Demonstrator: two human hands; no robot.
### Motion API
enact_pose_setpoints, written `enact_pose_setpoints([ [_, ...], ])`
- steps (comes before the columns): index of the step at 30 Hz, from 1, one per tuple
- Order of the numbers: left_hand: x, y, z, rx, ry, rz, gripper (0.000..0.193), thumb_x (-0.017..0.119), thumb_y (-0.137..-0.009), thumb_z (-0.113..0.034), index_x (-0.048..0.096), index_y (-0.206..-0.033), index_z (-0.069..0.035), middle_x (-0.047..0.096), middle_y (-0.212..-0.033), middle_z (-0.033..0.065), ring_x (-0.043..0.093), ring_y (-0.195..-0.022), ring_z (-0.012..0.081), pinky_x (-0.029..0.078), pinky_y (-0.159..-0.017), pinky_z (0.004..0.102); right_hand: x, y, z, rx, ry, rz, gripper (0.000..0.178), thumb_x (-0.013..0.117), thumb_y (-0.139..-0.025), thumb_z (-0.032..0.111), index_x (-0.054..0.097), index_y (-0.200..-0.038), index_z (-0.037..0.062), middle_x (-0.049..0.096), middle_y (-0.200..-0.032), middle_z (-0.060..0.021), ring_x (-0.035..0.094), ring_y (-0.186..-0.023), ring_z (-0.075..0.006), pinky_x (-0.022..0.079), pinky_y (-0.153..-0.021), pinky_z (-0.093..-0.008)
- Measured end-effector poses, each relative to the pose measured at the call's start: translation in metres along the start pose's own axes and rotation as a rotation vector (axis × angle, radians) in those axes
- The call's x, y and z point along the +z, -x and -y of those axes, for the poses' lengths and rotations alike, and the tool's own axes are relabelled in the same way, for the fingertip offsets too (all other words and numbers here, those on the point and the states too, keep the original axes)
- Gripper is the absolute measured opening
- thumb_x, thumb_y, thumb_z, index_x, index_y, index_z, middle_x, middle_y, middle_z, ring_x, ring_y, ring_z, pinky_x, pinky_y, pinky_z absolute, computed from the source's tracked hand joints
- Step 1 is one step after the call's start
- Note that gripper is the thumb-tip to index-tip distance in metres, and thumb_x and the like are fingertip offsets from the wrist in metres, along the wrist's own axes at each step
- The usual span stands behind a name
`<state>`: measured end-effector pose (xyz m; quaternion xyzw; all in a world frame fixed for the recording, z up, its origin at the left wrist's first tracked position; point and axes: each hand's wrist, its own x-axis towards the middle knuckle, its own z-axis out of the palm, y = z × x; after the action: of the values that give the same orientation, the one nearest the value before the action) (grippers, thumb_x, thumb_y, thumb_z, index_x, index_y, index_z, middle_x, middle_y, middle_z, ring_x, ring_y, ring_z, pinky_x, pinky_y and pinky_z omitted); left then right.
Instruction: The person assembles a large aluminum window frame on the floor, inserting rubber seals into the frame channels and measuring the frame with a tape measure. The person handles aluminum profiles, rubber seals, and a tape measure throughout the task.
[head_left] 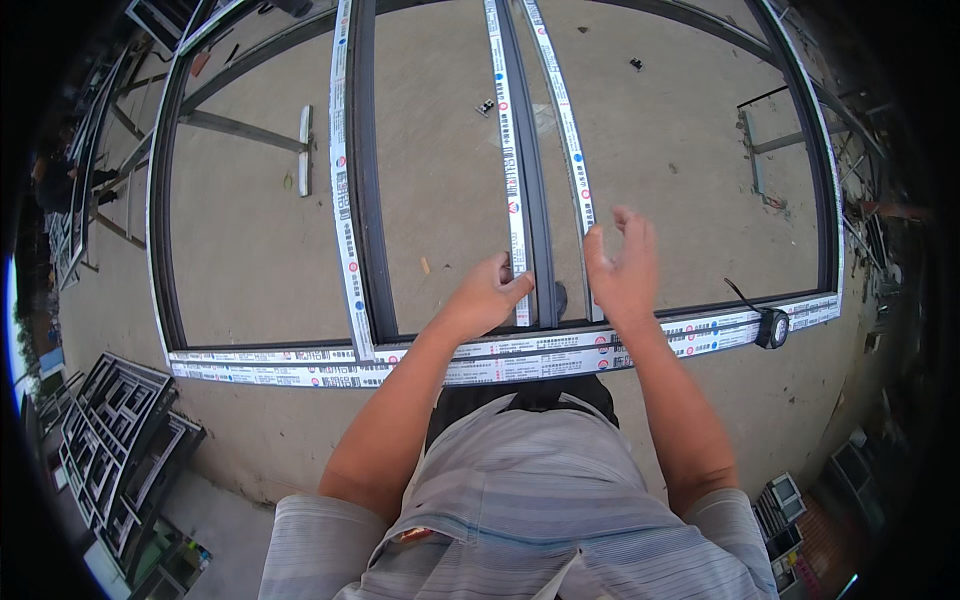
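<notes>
A large dark metal window frame (270, 353), faced with printed white protective film, lies in front of me. My left hand (487, 297) is closed around the lower end of its middle bar (509, 150), thumb on one side and fingers on the other. To the right, a separate slim white-filmed strip (566, 130) slants down toward the frame's near rail. Beside that strip's lower part is my right hand (625, 268), fingers apart and slightly blurred. Its thumb overlaps the strip; whether it touches cannot be seen.
Another upright bar (345, 180) divides the frame at left. A tape measure (772, 327) sits on the near rail at right. Support arms (245, 131) show beneath the frame. Stacked dark frames (115, 440) stand at lower left, and a person (60, 185) is at far left.
</notes>
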<state>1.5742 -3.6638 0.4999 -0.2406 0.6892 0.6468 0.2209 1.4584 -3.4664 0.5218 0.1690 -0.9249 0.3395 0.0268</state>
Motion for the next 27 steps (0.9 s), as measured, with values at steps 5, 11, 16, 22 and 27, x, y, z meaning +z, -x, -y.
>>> enact_pose_setpoints([
  [5, -0.011, 0.009, -0.011, 0.028, 0.092, -0.073, 0.038, 0.07, -0.106, -0.018, 0.061, -0.13, 0.01, 0.075, -0.107, 0.0118, 0.07, -0.097, 0.0143, 0.055, -0.086, 0.0326, 0.0, 0.012, 0.03, -0.16, -0.022, 0.036, 0.038, 0.074, -0.094, 0.015, 0.064, -0.128, 0.0011, 0.066, -0.12, -0.0221, 0.065, -0.11, -0.0422, 0.052, -0.094, -0.0507],
  [11, -0.018, 0.017, 0.0, 0.044, 0.106, -0.152, 0.033, 0.069, -0.105, -0.016, 0.059, -0.126, 0.008, 0.073, -0.098, 0.0102, 0.07, -0.088, 0.0136, 0.056, -0.081, 0.032, 0.008, 0.022, 0.049, -0.142, -0.165, 0.232, 0.033, 0.072, -0.097, 0.016, 0.064, -0.125, 0.0014, 0.068, -0.118, -0.0215, 0.068, -0.104, -0.0441, 0.056, -0.089, -0.051],
  [16, -0.014, 0.033, 0.0, 0.13, 0.175, -0.268, 0.024, 0.069, -0.106, -0.015, 0.054, -0.115, 0.001, 0.067, -0.083, 0.0055, 0.065, -0.069, 0.0105, 0.051, -0.061, 0.0282, 0.016, 0.024, 0.058, -0.138, -0.271, 0.265, 0.031, 0.074, -0.097, 0.013, 0.065, -0.125, 0.0009, 0.07, -0.112, -0.0211, 0.071, -0.101, -0.0398, 0.058, -0.088, -0.0466],
  [22, -0.01, 0.055, 0.0, 0.16, 0.17, -0.346, 0.024, 0.069, -0.105, -0.012, 0.052, -0.116, 0.001, 0.065, -0.078, 0.0053, 0.063, -0.063, 0.0108, 0.051, -0.056, 0.0295, 0.018, 0.015, 0.069, -0.206, -0.249, 0.326, 0.033, 0.068, -0.101, 0.019, 0.064, -0.13, 0.003, 0.067, -0.123, -0.0207, 0.068, -0.109, -0.0453, 0.057, -0.09, -0.0518],
  [27, -0.01, 0.07, 0.003, 0.105, 0.261, -0.35, 0.028, 0.071, -0.103, -0.013, 0.054, -0.118, 0.003, 0.066, -0.084, 0.0055, 0.062, -0.069, 0.0092, 0.049, -0.059, 0.0292, 0.021, 0.01, 0.067, -0.155, -0.208, 0.386, 0.04, 0.07, -0.099, 0.018, 0.062, -0.135, 0.0025, 0.066, -0.131, -0.0217, 0.067, -0.119, -0.0445, 0.056, -0.1, -0.0502],
])
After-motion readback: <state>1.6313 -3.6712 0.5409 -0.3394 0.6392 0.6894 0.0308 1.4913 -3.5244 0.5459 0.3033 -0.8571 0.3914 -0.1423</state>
